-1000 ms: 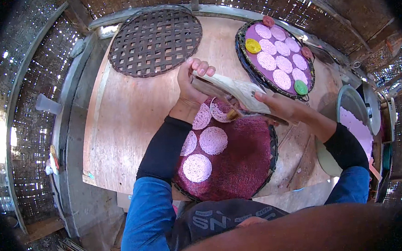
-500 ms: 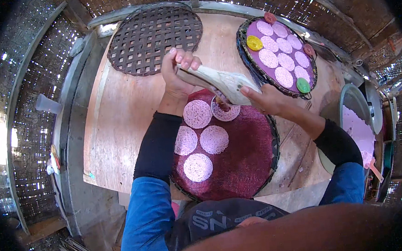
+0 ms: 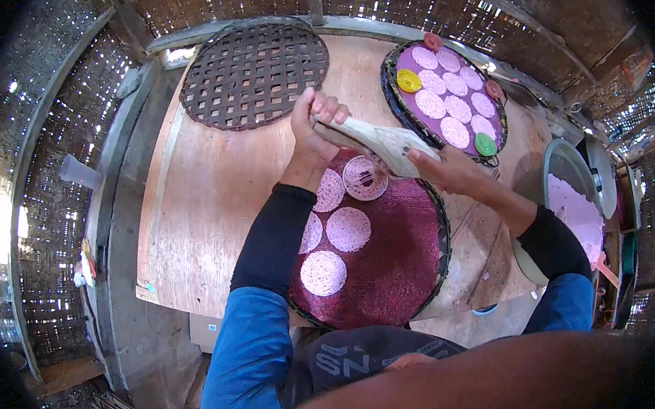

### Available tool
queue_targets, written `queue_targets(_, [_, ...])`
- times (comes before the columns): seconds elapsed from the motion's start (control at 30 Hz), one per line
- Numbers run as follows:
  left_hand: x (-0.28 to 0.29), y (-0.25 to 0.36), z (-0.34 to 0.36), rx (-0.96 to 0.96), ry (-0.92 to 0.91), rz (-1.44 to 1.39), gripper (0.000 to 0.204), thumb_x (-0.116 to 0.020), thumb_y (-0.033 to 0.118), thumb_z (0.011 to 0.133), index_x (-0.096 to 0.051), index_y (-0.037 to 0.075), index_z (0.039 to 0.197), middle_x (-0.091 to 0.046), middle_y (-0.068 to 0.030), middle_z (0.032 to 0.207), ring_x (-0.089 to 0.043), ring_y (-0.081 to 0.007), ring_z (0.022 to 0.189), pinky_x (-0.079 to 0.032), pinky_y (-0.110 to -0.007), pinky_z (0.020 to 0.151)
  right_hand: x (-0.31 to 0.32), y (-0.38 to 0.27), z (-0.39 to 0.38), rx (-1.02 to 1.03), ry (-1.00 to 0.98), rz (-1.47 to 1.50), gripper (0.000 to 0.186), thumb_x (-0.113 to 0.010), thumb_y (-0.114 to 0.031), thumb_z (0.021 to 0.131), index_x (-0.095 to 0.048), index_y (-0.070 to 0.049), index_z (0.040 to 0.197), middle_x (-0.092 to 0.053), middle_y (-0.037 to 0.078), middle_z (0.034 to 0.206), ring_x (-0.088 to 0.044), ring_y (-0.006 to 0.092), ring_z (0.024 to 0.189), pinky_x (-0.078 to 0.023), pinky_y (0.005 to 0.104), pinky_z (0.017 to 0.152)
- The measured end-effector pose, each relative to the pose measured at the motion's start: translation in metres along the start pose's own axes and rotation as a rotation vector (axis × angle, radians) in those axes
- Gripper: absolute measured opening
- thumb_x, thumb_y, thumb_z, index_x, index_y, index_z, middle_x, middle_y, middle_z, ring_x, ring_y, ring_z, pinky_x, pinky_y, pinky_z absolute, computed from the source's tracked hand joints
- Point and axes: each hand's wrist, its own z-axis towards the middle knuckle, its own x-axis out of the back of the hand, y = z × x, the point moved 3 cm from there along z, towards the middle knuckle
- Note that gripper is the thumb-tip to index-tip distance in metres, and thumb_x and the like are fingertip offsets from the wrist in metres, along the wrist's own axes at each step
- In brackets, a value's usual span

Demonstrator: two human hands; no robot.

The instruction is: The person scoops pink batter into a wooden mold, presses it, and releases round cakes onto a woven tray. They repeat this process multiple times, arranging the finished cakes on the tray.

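Note:
My left hand (image 3: 316, 125) is wrapped around one end of a pale wooden dough press (image 3: 384, 143). Around its other end closes my right hand (image 3: 450, 171), thumb on top. The press slants over a round tray lined with dark red cloth (image 3: 392, 253). Just below it lies a pink lacy disc with a pale raised rim (image 3: 364, 177), its middle showing dark red gaps. Nearby on the cloth are several finished-looking lacy pink discs (image 3: 349, 229), one partly hidden by my left forearm. The underside of the press is hidden.
A second round tray (image 3: 394, 97) with pink discs and coloured rings, including a yellow ring (image 3: 408, 81) and a green ring (image 3: 485, 144), lies back right. A dark woven lattice tray (image 3: 255, 73) lies back left. At right stands a basin (image 3: 550, 181) of pink dough (image 3: 577, 213).
Both hands and the press have shifted slightly right and away from the rimmed disc, which now shows more fully. The view has moved a little too.

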Motion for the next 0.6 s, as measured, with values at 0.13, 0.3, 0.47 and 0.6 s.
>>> queue_targets(0.13, [-0.024,-0.005,0.007,0.140,-0.142,0.019,0.037,-0.040,0.048,0.087,-0.051,0.013,0.094,-0.051,-0.0038,0.081,-0.049,-0.0218,0.085,-0.041,-0.036,0.078,-0.003,0.028,-0.004,-0.038,0.001,0.083,0.087,-0.036,-0.078,0.071,-0.063,0.004,0.069,-0.057,0.014,0.059,-0.060,0.0260,0.062,-0.046,0.0391,0.063])
queue_targets(0.3, [-0.076,0.000,-0.034,0.235,-0.401,1.381,0.061,-0.061,0.039,0.080,-0.039,0.003,0.124,-0.047,-0.0147,0.114,-0.043,-0.0287,0.111,-0.033,-0.038,0.096,0.003,0.016,-0.052,0.157,0.109,0.341,0.071,-0.032,-0.063,0.086,-0.048,-0.005,0.048,-0.043,0.002,0.043,-0.046,0.0131,0.041,-0.035,0.0300,0.041])
queue_targets(0.47, [-0.095,-0.035,-0.063,-0.326,-0.697,1.473,0.050,-0.070,0.024,0.069,-0.051,0.007,0.112,-0.053,-0.0108,0.113,-0.049,-0.0250,0.106,-0.037,-0.036,0.092,0.003,-0.034,-0.102,0.222,0.347,0.132,0.060,-0.048,-0.060,0.080,-0.058,-0.004,0.062,-0.052,0.003,0.050,-0.050,0.0152,0.043,-0.040,0.0285,0.046])
queue_targets(0.6, [-0.141,-0.043,-0.091,-0.236,-0.766,1.726,0.022,-0.066,0.017,0.071,-0.060,0.008,0.091,-0.061,-0.0062,0.095,-0.058,-0.0204,0.088,-0.045,-0.037,0.077,0.014,-0.043,-0.153,0.700,1.059,-0.126,0.046,-0.063,-0.055,0.067,-0.063,-0.009,0.071,-0.058,0.007,0.059,-0.061,0.0276,0.062,-0.047,0.0360,0.057])
